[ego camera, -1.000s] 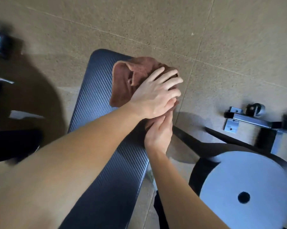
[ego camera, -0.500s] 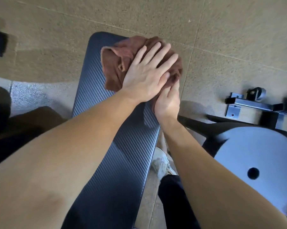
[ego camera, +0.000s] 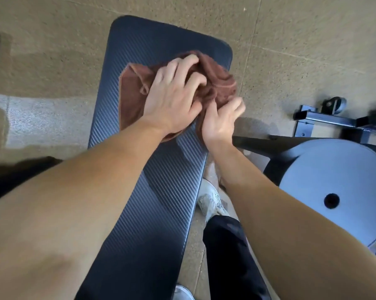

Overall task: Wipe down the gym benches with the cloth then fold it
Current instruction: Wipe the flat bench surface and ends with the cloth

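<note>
A brown cloth (ego camera: 133, 87) lies bunched on the far half of a dark ribbed gym bench (ego camera: 156, 191). My left hand (ego camera: 171, 96) lies on top of the cloth with its fingers curled into the folds. My right hand (ego camera: 221, 120) grips the cloth's right side at the bench's right edge. Part of the cloth is hidden under both hands. The bench runs from the bottom of the view up toward the top centre.
A grey weight plate (ego camera: 334, 191) with a centre hole sits at the right on a black frame. A metal base with a wheel (ego camera: 332, 105) stands beyond it. My white shoe (ego camera: 213, 202) and dark trouser leg are beside the bench. Speckled floor surrounds everything.
The cloth and both hands have slid back from the bench's far end toward me. My left fingers went from flat and spread to curled into the cloth.
</note>
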A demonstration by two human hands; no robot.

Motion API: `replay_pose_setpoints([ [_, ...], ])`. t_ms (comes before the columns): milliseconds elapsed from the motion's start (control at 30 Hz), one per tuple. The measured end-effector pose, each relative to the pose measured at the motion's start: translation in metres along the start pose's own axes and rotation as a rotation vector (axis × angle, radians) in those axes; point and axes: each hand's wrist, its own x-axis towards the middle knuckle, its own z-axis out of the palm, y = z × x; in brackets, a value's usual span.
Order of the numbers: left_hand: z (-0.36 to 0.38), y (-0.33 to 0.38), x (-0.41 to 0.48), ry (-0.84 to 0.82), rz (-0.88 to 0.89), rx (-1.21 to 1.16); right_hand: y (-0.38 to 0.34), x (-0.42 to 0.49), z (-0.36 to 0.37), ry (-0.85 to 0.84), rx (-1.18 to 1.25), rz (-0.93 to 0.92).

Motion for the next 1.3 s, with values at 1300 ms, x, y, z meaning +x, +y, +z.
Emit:
replay_pose_setpoints([
  [1300,0.033,0.069,-0.195,-0.032,-0.161,0.008,0.091,-0.127,-0.018,-0.210,0.031,-0.045],
])
